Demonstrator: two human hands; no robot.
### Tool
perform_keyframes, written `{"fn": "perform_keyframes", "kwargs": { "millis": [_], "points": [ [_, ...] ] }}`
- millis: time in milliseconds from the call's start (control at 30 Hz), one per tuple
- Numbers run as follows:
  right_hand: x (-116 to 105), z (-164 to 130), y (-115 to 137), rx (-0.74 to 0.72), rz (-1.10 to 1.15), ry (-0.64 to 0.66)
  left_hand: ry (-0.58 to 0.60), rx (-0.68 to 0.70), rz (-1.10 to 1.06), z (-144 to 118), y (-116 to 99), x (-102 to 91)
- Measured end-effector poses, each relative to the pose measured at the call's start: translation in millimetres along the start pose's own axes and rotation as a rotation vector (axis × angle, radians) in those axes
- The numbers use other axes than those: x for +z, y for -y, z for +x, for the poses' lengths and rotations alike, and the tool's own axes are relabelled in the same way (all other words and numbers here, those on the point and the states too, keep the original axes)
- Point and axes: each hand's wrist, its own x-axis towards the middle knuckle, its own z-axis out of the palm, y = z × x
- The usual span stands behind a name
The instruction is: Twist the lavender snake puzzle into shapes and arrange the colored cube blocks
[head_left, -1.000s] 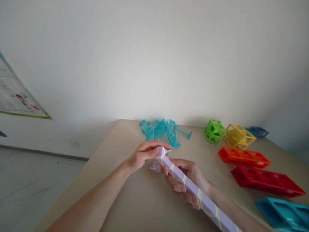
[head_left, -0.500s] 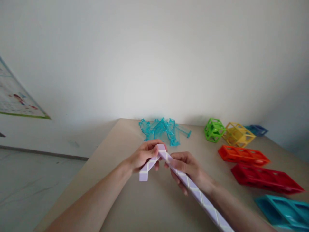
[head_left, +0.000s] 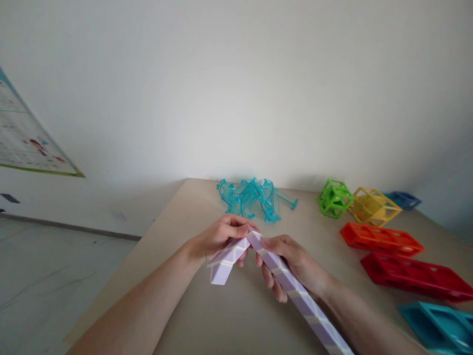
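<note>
A long lilac-and-white twist snake puzzle (head_left: pixel 295 296) runs from the lower right up to a bend at the centre. My right hand (head_left: pixel 291 261) grips its long straight part just below the bend. My left hand (head_left: pixel 221 235) pinches the short end section (head_left: pixel 225 261), which folds down and to the left from the bend. Both hands hover over the beige table (head_left: pixel 236 315).
A clear turquoise twisted piece (head_left: pixel 254 197) lies behind my hands. To the right stand hollow frame blocks: green (head_left: pixel 334 198), yellow (head_left: pixel 373 207), dark blue (head_left: pixel 404 199), orange (head_left: pixel 382 239), red (head_left: pixel 416 281), teal (head_left: pixel 439 328). A wall poster (head_left: pixel 25 143) hangs at left; the table's left edge drops to the floor.
The short end section has been folded from a small tip at the top down to the left. My left hand shifted slightly down with it; the view drifted a little.
</note>
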Motion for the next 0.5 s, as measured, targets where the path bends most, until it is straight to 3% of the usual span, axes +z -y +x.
{"fn": "perform_keyframes", "kwargs": {
  "millis": [133,233,500],
  "points": [
    [-1.5,-0.2,2.6,0.006,-0.026,-0.017,-0.032,-0.018,0.075,0.2,-4.9,-0.7],
    [-2.4,0.4,2.2,0.006,-0.083,-0.066,-0.126,-0.063,0.208,1.5,-8.4,-0.4],
    [2.0,4.3,-4.8,0.005,-0.375,-0.294,-0.272,-0.064,0.391,6.3,-4.2,0.2]
  ]
}}
